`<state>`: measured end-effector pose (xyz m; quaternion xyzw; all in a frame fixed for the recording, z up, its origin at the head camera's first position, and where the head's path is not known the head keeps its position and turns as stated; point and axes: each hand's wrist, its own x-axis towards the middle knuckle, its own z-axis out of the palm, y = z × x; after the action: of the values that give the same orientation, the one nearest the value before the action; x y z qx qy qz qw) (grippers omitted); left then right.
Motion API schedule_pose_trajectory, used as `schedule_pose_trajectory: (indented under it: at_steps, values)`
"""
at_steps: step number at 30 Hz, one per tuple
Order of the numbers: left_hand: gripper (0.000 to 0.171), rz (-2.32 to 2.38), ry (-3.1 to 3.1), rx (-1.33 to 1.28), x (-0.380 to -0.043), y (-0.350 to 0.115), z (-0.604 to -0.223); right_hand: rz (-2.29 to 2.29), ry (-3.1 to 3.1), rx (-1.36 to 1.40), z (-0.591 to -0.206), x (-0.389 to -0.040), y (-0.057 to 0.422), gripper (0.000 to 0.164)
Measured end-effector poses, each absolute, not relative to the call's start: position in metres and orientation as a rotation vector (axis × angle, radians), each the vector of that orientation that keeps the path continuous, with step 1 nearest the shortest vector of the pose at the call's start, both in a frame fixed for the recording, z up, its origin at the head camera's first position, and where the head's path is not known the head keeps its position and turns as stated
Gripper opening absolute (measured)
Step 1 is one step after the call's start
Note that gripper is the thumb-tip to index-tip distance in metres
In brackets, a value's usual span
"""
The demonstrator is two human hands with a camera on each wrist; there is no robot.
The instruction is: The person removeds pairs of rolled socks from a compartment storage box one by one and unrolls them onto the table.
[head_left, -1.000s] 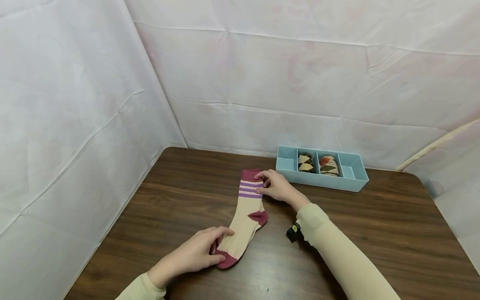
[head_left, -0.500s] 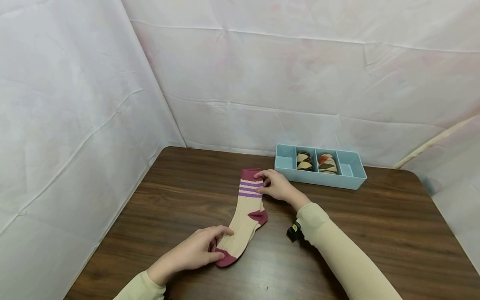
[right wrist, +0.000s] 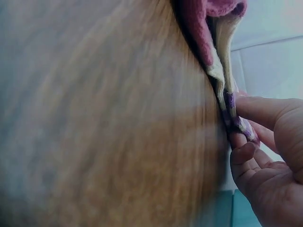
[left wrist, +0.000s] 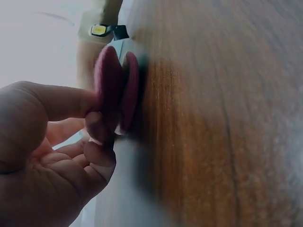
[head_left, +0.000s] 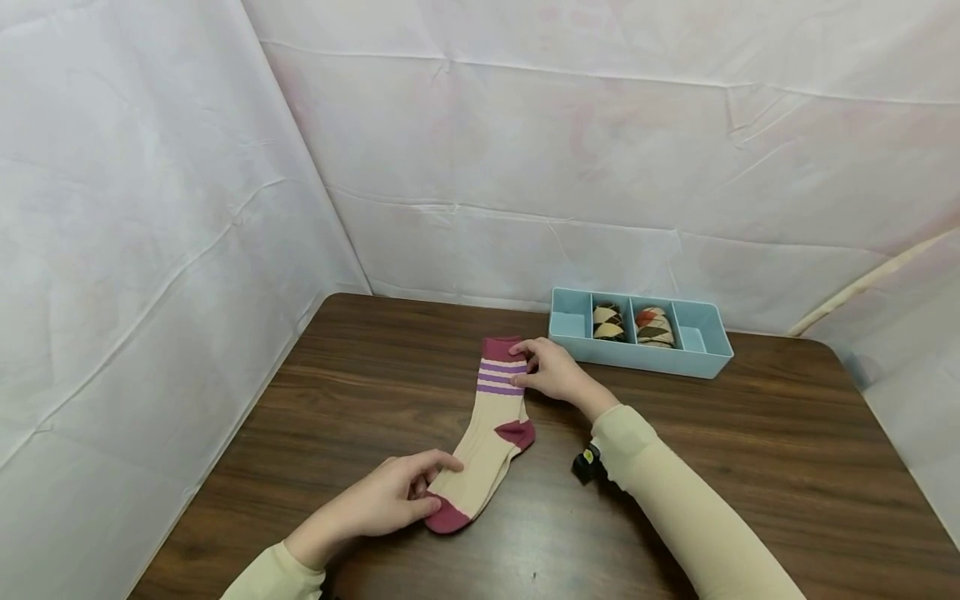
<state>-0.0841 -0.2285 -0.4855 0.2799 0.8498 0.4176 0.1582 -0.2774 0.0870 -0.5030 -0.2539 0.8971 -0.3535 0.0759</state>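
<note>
A pair of cream socks [head_left: 487, 433] lies stacked flat on the table, with maroon cuffs, heels and toes and purple stripes below the cuffs. My left hand [head_left: 401, 492] pinches the upper sock at its toe, thumb on top and fingertips at the edge. In the left wrist view a narrow gap parts the two maroon toes [left wrist: 108, 78]. By the cuff, my right hand [head_left: 555, 372] pinches the striped part of the sock, with fingertips tucked beneath its edge. The right wrist view shows the sock layers [right wrist: 227, 61] edge-on, slightly apart near the heel.
A light blue divided box [head_left: 637, 357] stands at the table's back right. Its two middle compartments hold a dark-and-cream patterned roll [head_left: 608, 322] and an orange, cream and green roll [head_left: 655, 327]. White cloth [head_left: 480, 150] hangs behind and to the left of the brown wooden table [head_left: 750, 450].
My left hand has shifted slightly to the left, drawing the sock's toe a little with it. My right hand has stayed at the striped cuff.
</note>
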Motion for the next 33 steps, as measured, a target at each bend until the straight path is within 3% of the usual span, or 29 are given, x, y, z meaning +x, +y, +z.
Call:
schedule_pose_trajectory:
  at_steps: [19,33]
  values:
    - [0.048,1.372,2.447,0.679,-0.078,-0.266,-0.47,-1.169,2.766,-0.699,-0.475,-0.285,0.05,0.057]
    - [0.052,1.107,2.537,0.607,-0.082,-0.293,-0.481,-1.004,2.67,-0.788,-0.494,-0.298,0.017,0.062]
